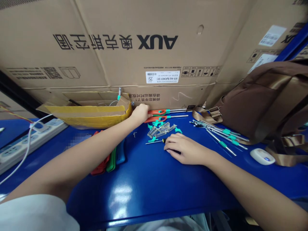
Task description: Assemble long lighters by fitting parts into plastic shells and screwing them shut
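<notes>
My left hand (140, 114) reaches to the back of the blue table (154, 183) and closes on the orange handle end of a long lighter (166, 112) lying against the cardboard box. A second orange lighter (168, 117) lies just in front of it. My right hand (184, 148) rests palm down on the table with fingers curled over a small screwdriver (156, 141), whose thin shaft sticks out to the left. Between the hands sits a pile of clear and teal plastic parts (162, 128).
Metal rods with teal collars (222, 134) lie at the right beside a brown bag (262, 106). A white puck-shaped device (262, 156) sits near it. Coloured handle shells (109, 158) lie under my left arm. A yellow-taped open box (91, 115) and a power strip (26, 141) are at left.
</notes>
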Demonstrator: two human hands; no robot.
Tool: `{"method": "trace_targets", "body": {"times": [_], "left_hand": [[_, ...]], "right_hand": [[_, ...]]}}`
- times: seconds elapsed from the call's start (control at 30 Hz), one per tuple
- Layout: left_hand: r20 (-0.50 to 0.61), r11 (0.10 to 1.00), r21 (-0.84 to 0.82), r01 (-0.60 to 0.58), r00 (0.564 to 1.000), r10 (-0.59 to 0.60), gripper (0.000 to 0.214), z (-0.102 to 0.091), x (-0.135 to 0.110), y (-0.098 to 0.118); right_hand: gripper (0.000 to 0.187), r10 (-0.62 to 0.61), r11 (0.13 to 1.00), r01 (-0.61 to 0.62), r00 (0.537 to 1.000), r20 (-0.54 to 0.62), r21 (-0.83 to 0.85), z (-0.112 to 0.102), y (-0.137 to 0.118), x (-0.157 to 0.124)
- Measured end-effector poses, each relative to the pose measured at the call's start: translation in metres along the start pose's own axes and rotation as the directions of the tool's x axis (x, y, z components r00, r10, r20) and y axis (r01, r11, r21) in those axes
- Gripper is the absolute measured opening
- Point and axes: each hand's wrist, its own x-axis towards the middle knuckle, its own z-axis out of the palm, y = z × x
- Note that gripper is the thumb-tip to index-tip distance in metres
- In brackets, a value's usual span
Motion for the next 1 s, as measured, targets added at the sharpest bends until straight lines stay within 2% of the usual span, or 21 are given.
{"method": "trace_targets", "body": {"times": [0.23,0.4,0.53,0.67,0.77,0.83,0.87,1.0], "left_hand": [[0.003,0.999,0.019,0.038,0.999,-0.038,0.035,-0.015,-0.011,0.001],[-0.041,1.000,-0.001,0.026,0.999,-0.026,0.032,-0.030,-0.030,0.003],[-0.061,0.995,-0.058,-0.083,0.995,0.079,0.030,-0.037,-0.065,0.014],[-0.014,0.990,-0.064,-0.129,0.992,0.129,0.026,-0.036,-0.122,0.023],[0.044,0.999,0.004,-0.052,0.998,0.052,0.024,-0.035,-0.161,0.020],[0.105,0.989,0.148,0.024,0.994,-0.040,0.026,-0.036,-0.178,0.012],[0.118,0.979,0.195,0.058,0.990,-0.082,0.029,-0.036,-0.183,0.006],[0.047,0.940,0.291,0.178,0.979,-0.200,0.030,-0.040,-0.190,-0.021]], "right_hand": [[0.020,-0.010,1.000,0.010,1.000,0.000,0.000,0.000,0.000,-0.001],[0.020,-0.023,1.000,0.024,0.998,-0.052,0.015,-0.001,0.001,-0.002],[0.020,-0.016,0.999,0.015,0.998,-0.062,-0.028,-0.003,0.000,-0.002],[0.020,0.009,0.997,-0.014,0.998,-0.062,-0.077,-0.004,-0.001,-0.002],[0.020,0.011,0.996,-0.017,0.998,-0.067,-0.086,-0.003,-0.001,-0.002],[0.020,0.011,0.996,-0.017,0.998,-0.067,-0.090,-0.001,0.000,-0.002],[0.021,0.012,0.995,-0.018,0.998,-0.068,-0.093,-0.001,0.000,-0.002],[0.022,0.015,0.994,-0.024,0.996,-0.084,-0.104,0.000,-0.002,-0.002]]}}
